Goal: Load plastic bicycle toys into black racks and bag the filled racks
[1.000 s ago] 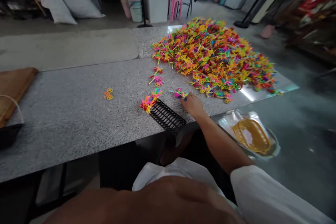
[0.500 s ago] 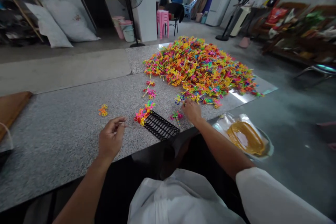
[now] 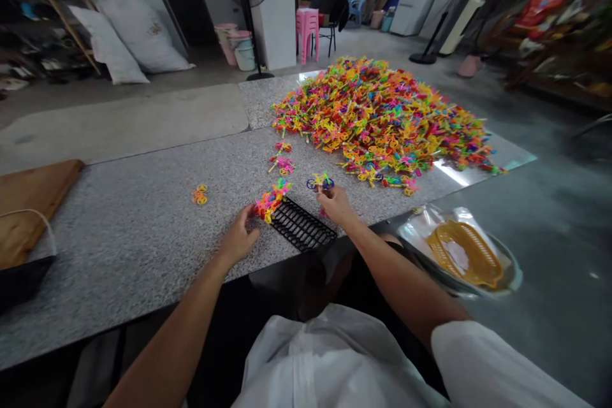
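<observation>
My right hand [image 3: 337, 205] pinches a small plastic toy bicycle [image 3: 320, 182] with dark blue wheels and yellow-green parts, held above the far edge of a black slotted rack [image 3: 306, 226]. At the rack's left end stands a row of bright toy bicycles [image 3: 271, 201] in pink, orange, yellow and green. Against this row's left side is my left hand [image 3: 240, 234], thumb and fingers apart; its fingertips reach the row, and whether they press on it is unclear. Another pink piece [image 3: 323, 211] is mostly hidden behind my right hand.
A large heap of colourful plastic pieces [image 3: 382, 118] covers the far right of the speckled stone table [image 3: 143, 229]. Loose pieces [image 3: 283, 162] lie behind the rack, and an orange-yellow one [image 3: 199, 194] to the left. A yellow basket [image 3: 466, 255] sits below the table's right edge.
My right hand has lifted the blue-wheeled toy bicycle from beside the heap and brought it left toward the rack. My left hand has moved right, up to the row on the rack.
</observation>
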`<state>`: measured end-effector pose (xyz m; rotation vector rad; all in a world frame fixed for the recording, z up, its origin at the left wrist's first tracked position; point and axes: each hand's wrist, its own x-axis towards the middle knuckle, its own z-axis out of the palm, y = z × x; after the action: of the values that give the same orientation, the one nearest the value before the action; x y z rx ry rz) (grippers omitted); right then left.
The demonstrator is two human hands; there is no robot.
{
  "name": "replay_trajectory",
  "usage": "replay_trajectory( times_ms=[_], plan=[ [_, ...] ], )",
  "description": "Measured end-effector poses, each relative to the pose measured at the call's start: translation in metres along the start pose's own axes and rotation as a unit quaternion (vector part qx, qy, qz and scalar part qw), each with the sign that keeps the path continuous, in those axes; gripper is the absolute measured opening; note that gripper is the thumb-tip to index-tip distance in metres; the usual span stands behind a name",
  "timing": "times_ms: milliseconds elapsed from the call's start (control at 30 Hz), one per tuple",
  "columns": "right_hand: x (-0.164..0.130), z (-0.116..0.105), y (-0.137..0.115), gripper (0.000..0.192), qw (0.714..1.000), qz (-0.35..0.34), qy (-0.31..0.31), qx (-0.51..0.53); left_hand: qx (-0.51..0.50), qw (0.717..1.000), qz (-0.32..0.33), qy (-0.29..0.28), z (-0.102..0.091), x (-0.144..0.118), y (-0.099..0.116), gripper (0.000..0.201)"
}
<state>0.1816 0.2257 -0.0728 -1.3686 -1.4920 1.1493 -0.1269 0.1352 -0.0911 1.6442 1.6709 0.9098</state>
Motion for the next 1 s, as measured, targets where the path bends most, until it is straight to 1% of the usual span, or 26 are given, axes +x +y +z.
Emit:
replay_trajectory(
  times_ms=[133, 267, 333, 400, 500, 567, 633, 700, 767, 833, 900, 1000],
  plan=[
    [0.006, 0.025, -0.01, 0.015, 0.998, 0.041, -0.044, 0.009, 0.0, 1.0, -0.013, -0.016, 0.006, 0.007, 0.001, 0.083],
    [0.012, 0.048, -0.018, 0.008, 0.992, 0.097, -0.082, 0.021, -0.007, 1.0, -0.017, -0.011, 0.014, 0.008, 0.001, 0.093],
    [0.013, 0.057, -0.02, 0.004, 0.991, 0.09, -0.095, -0.02, -0.009, 1.0, -0.02, 0.001, 0.019, 0.009, -0.001, 0.095],
    [0.014, 0.063, -0.021, 0.008, 0.988, 0.061, -0.1, -0.1, -0.012, 0.999, -0.032, 0.014, 0.024, 0.01, -0.003, 0.093],
    [0.016, 0.067, -0.023, 0.013, 0.97, 0.007, -0.094, -0.224, -0.023, 0.999, -0.041, 0.028, 0.031, 0.013, -0.007, 0.085],
    [0.016, 0.069, -0.024, 0.014, 0.958, -0.017, -0.088, -0.273, -0.024, 0.998, -0.04, 0.037, 0.034, 0.015, -0.008, 0.08],
    [0.015, 0.071, -0.023, 0.017, 0.951, -0.032, -0.082, -0.297, -0.013, 0.998, -0.04, 0.045, 0.036, 0.016, -0.008, 0.076],
    [0.014, 0.072, -0.021, 0.018, 0.948, -0.037, -0.073, -0.309, 0.006, 0.998, -0.04, 0.053, 0.036, 0.016, -0.007, 0.072],
    [0.014, 0.07, -0.018, 0.017, 0.951, -0.029, -0.069, -0.301, 0.026, 0.997, -0.042, 0.059, 0.036, 0.016, -0.004, 0.069],
    [0.015, 0.068, -0.016, 0.016, 0.959, -0.002, -0.076, -0.272, 0.038, 0.996, -0.045, 0.061, 0.037, 0.015, -0.001, 0.067],
    [0.016, 0.066, -0.016, 0.02, 0.965, 0.027, -0.088, -0.247, 0.046, 0.996, -0.045, 0.062, 0.037, 0.015, 0.001, 0.065],
    [0.017, 0.065, -0.019, 0.021, 0.961, 0.02, -0.081, -0.264, 0.063, 0.994, -0.045, 0.071, 0.039, 0.014, 0.003, 0.061]
  ],
)
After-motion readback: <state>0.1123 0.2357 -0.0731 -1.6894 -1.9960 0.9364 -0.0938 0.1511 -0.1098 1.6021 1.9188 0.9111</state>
